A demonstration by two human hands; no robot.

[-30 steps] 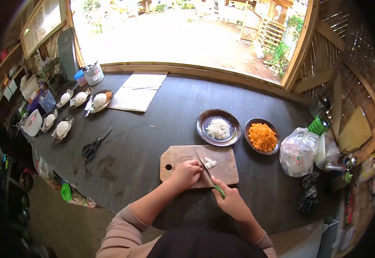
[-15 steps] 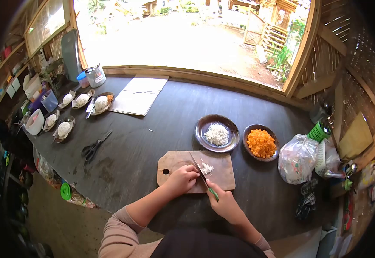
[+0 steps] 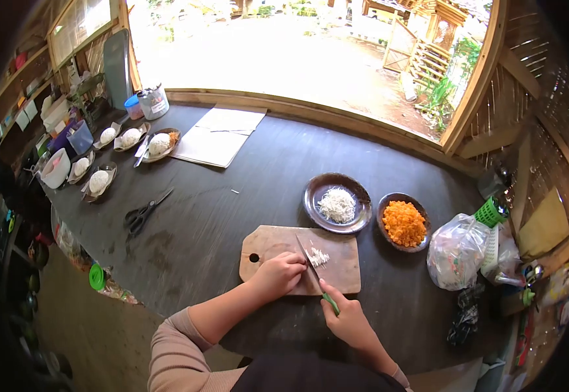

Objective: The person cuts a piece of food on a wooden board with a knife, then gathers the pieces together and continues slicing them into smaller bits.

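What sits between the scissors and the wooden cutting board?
Nothing: in the head view, only bare dark table lies between the scissors and the cutting board.

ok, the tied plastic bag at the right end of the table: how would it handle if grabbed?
The plastic bag looks thin and crinkled, so probably floppy, deforming under a hand. It bulges with contents, so likely slumps rather than rolls. The shiny film may be slippery; its weight can't be judged.

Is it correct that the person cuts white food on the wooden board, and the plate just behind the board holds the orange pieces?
Not quite. In the head view, the plate behind the board holds white shreds; the orange pieces lie in the bowl to its right.
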